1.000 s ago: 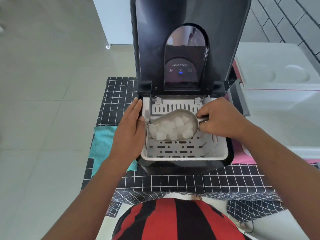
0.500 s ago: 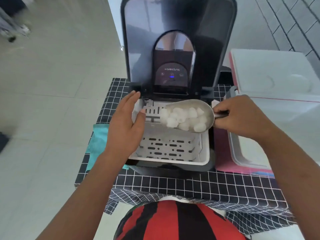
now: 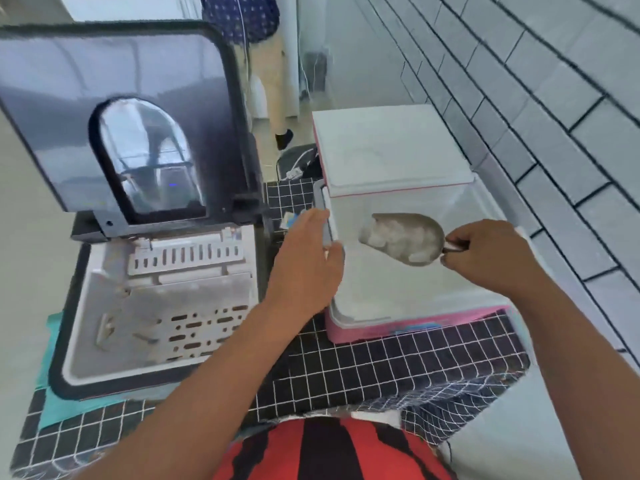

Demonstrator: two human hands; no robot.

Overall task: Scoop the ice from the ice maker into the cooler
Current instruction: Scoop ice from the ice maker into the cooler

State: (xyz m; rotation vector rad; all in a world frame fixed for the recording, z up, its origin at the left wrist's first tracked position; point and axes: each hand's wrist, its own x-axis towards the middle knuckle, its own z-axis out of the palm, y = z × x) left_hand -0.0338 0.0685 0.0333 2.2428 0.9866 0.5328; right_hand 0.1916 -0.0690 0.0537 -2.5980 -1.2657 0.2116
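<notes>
My right hand pinches the handle of a metal scoop full of ice cubes. The scoop hangs over the open white inside of the pink cooler. Stretched out flat, my left hand rests against the cooler's left rim. To the left stands the black ice maker, lid raised, and its white slotted basket shows no ice. The frame is blurred by motion.
The cooler's white lid stands open behind it. A black-and-white checked cloth covers the table, and a teal cloth lies under the ice maker. A grey tiled wall runs along the right. A person's legs stand beyond the table.
My right hand has carried the loaded scoop right, out of the ice maker and over the cooler. My left hand has left the ice maker's edge for the cooler's left rim.
</notes>
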